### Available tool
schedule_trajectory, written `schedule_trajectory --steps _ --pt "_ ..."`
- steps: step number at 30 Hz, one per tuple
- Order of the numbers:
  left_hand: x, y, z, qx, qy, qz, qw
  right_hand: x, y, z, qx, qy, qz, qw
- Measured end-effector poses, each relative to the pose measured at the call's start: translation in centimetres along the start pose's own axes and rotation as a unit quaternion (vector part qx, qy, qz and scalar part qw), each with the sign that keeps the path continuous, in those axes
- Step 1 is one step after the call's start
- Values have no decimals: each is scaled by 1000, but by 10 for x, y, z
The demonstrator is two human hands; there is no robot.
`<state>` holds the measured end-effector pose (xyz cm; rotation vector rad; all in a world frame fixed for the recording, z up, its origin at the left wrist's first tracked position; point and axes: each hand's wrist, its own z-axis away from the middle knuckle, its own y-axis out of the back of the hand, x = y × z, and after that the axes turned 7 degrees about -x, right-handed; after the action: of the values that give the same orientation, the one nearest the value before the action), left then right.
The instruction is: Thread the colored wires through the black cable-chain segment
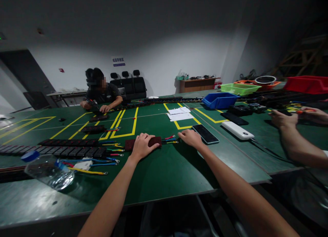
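Note:
My left hand (144, 147) lies over a dark red rectangular block (155, 141), thumb on the near side and fingers across its top. Coloured wires (169, 140) with ring terminals stick out of the block's right end. Just right of those terminals my right hand (191, 138) rests low on the table with its fingers curled in; whatever is under the fingertips, if anything, is hidden. A phone (207, 133) with a dark screen lies beside that hand. Left of the block, rows of black modules (66, 150) end in similar wires.
A tilted water bottle (51, 170) lies near the front left. White papers (180, 114), a white power bank (237, 130) with a cable, and a blue bin (220, 101) are on the green table. Across it a person (102, 93) works; at right are another person's hands (285, 119).

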<state>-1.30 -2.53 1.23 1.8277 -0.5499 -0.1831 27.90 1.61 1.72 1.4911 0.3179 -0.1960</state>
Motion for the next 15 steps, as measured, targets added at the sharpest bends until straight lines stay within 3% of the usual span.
schedule_trajectory --steps 15 --pt "0 -1 0 7 -2 0 1000 3 5 0 -13 8 14 1000"
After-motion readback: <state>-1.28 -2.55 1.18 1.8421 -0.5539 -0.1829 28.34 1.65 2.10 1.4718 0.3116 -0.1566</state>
